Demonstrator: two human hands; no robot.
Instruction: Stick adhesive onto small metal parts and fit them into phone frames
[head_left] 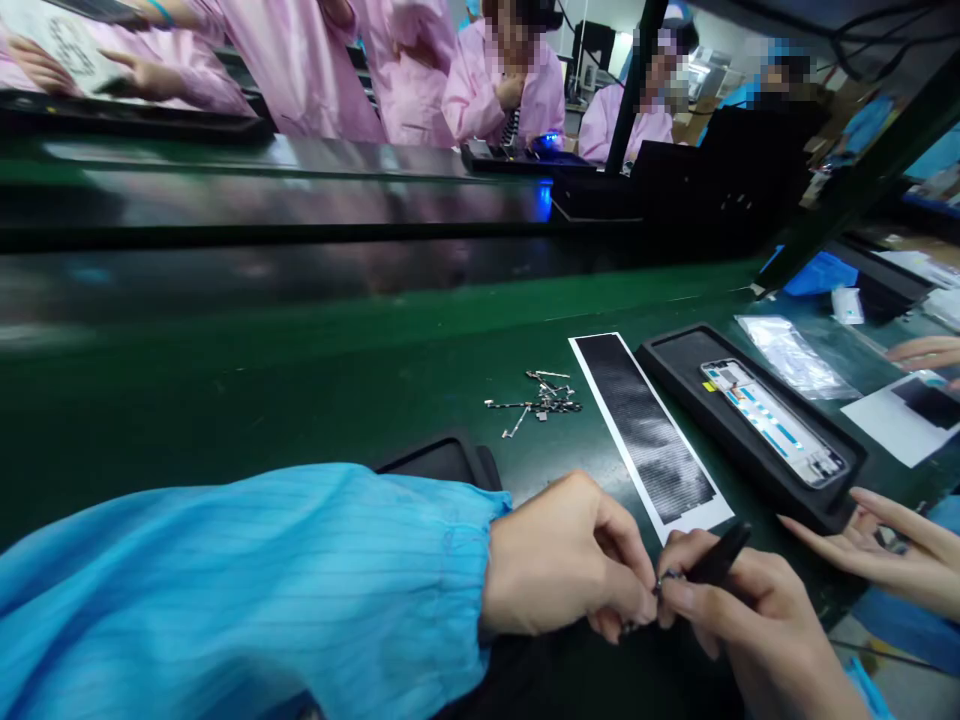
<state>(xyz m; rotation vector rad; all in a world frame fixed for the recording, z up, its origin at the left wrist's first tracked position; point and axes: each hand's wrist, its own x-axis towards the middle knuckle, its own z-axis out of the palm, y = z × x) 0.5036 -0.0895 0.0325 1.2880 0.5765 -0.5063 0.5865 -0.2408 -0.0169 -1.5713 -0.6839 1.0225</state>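
Long dark green matte workbench point(225, 390), glossy black conveyor belt point(300, 200) ran behind it, people in pink smocks point(315, 60) stood beyond that belt, black slanted steel post point(847, 190) rose at the bench's right end.

Mostly green, blue and pink here

Dark green bench point(300, 390), bright blue sleeve point(247, 590) with thin pinstripes, black pen point(718, 557), black tray point(750, 425) under a white phone frame point(774, 422) with little blue and yellow bits. White strip point(649, 435) with a grainy black patch, silvery small parts point(541, 400), pink coats point(315, 60) across the way.
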